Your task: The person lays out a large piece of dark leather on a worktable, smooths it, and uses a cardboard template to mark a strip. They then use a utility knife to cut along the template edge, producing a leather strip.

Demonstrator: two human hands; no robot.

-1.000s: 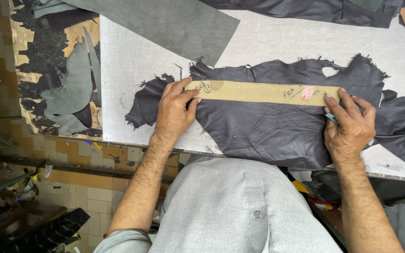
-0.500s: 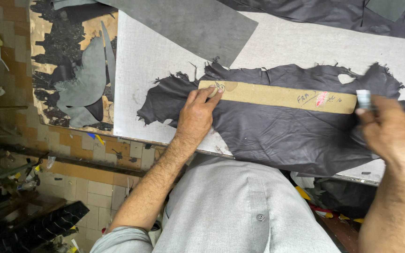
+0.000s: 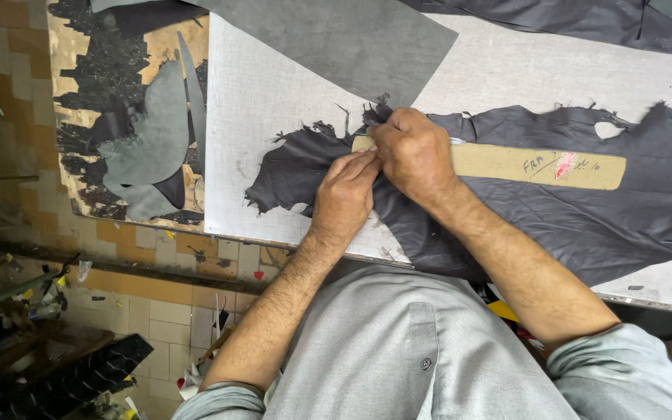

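I see left hand (image 3: 345, 196) fingers flat, pressing left end of cardboard pattern strip (image 3: 534, 166); right hand (image 3: 416, 153) curled shut there, contents hidden | strip lies on dark leather hide (image 3: 554, 225), on white cutting board (image 3: 289, 148) | hide likely soft, limp, ragged; hold flat; strip stiff, light | one strip, one hide, two hands

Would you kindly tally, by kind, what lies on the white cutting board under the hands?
Dark ragged leather hide: 1
Tan cardboard pattern strip: 1
Grey sheet: 1
Hands on the strip's end, left hand and right hand: 2
Total: 5
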